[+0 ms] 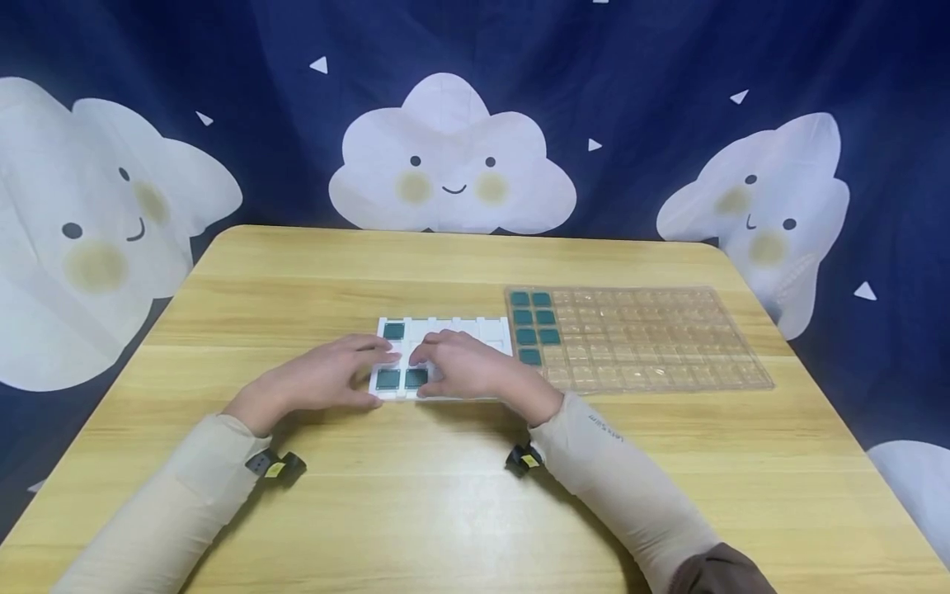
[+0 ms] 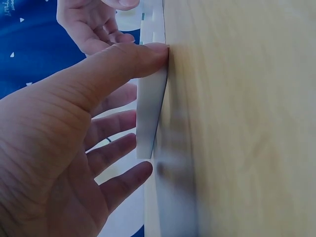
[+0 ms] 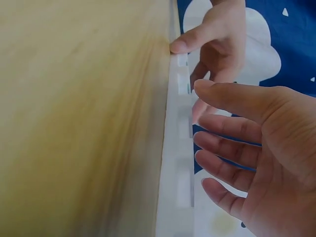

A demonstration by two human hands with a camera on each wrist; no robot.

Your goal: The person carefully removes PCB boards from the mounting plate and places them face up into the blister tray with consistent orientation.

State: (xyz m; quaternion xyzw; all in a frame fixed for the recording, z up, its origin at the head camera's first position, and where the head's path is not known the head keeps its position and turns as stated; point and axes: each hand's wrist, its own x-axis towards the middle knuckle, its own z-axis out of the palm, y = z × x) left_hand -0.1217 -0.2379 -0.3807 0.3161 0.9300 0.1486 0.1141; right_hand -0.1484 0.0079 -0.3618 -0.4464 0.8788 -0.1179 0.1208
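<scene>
A white tray (image 1: 486,332) lies on the table with square green chips (image 1: 387,379) in compartments at its left end. My left hand (image 1: 326,371) holds that end. In the left wrist view its thumb (image 2: 153,57) presses the tray's near side, while the other fingers reach over the top, their tips partly hidden. My right hand (image 1: 467,363) is over the tray, its thumb and forefinger at a chip (image 1: 416,379) in the front row. In the right wrist view the fingers (image 3: 227,148) are spread and loosely bent, with no thing seen between them.
A clear compartment tray (image 1: 653,338) stands right of the white tray, with several green chips (image 1: 523,337) in its left columns. The wooden table (image 1: 438,495) runs back to a dark blue curtain (image 1: 631,49) with cloud prints.
</scene>
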